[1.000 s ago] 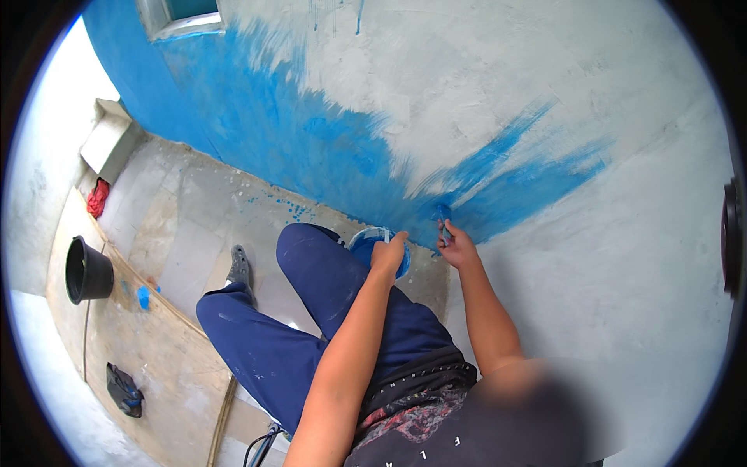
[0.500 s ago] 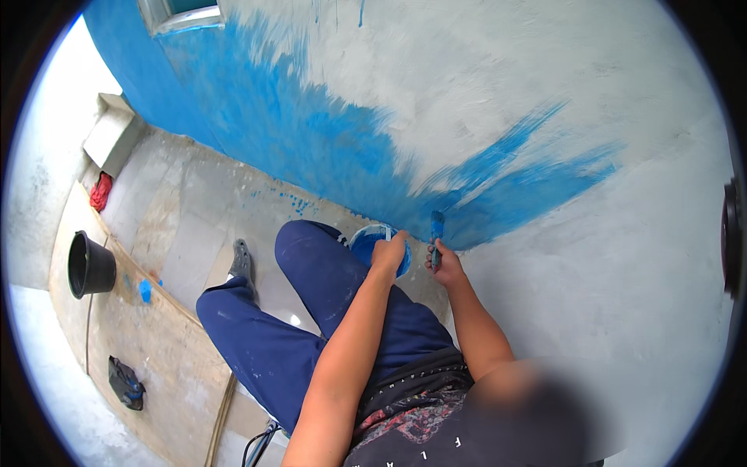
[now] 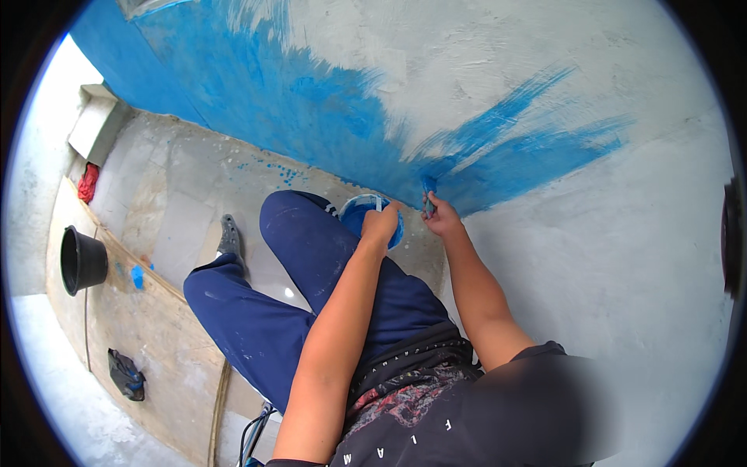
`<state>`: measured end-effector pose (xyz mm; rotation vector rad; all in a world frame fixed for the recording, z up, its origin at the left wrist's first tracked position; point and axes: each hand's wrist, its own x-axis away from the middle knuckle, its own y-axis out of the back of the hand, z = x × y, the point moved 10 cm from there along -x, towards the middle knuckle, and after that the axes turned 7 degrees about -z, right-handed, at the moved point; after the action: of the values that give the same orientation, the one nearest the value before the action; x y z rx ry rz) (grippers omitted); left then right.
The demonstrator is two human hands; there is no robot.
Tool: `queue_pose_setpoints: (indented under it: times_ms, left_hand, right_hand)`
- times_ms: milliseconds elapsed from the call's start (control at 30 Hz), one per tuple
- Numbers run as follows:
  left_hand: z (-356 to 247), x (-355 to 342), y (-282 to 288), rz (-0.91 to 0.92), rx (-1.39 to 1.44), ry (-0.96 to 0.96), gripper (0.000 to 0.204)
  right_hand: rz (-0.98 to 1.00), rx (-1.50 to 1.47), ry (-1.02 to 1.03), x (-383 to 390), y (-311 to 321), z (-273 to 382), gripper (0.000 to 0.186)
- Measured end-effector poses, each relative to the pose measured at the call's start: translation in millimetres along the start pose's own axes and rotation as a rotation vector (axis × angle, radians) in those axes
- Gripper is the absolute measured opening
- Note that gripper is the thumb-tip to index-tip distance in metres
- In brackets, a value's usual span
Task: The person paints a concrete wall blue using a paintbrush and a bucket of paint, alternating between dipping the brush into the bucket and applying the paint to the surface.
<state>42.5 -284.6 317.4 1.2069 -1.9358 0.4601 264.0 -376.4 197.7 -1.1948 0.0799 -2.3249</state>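
Observation:
My left hand (image 3: 380,224) is closed on the rim of a white paint bucket (image 3: 344,210) with blue paint inside; its fingers are partly hidden. In my right hand (image 3: 444,216) is a paintbrush (image 3: 429,187), gripped by its handle, with blue bristles against the lower wall. The wall (image 3: 498,167) ahead is painted blue on the left and low down, with streaky strokes reaching right over the bare grey-white surface. The bucket stands by the foot of the wall, next to my bent knee (image 3: 288,214).
A black bucket (image 3: 84,261) lies tipped on a board (image 3: 171,342) at the left. Near it are a dark crumpled bag (image 3: 126,375) and a red cloth (image 3: 88,183). Blue drips spot the floor (image 3: 187,171) along the wall. A grey wall (image 3: 576,311) rises at the right.
My right hand has moved the brush slightly up and left, its bristles now pressed to the painted wall. The left hand stays on the bucket; the whole view has shifted a little.

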Motion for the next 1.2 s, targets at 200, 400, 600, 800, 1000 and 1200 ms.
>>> queue_pose_setpoints:
  times_ms: [200, 400, 600, 800, 1000, 1200]
  left_hand:
    - [-0.3, 5.0, 1.2, 0.016, -0.003, 0.009, 0.076]
    - [-5.2, 13.7, 2.5, 0.019, -0.014, 0.007, 0.077]
    - [-5.7, 10.5, 4.9, 0.009, -0.029, 0.019, 0.077]
    - [-7.7, 15.5, 3.3, 0.03, -0.023, 0.024, 0.077]
    - [-8.5, 18.3, -3.5, 0.045, -0.029, 0.035, 0.077]
    - [-3.4, 7.5, -7.8, -0.007, -0.017, 0.026, 0.076]
  right_hand:
    - [0.069, 0.14, 0.122, 64.7, 3.3, -6.4, 0.023]
    - [-0.004, 0.147, 0.418, 58.0, 8.3, 18.3, 0.025]
    - [-0.18, 0.138, 0.407, 25.9, 0.1, 0.7, 0.025]
    - [-0.41, 0.12, 0.074, -0.7, 33.9, -60.3, 0.023]
    - [-0.341, -0.038, -0.113, -6.6, 50.7, -70.4, 0.026]
    - [-0.186, -0.122, 0.04, 36.7, 12.0, 30.1, 0.03]
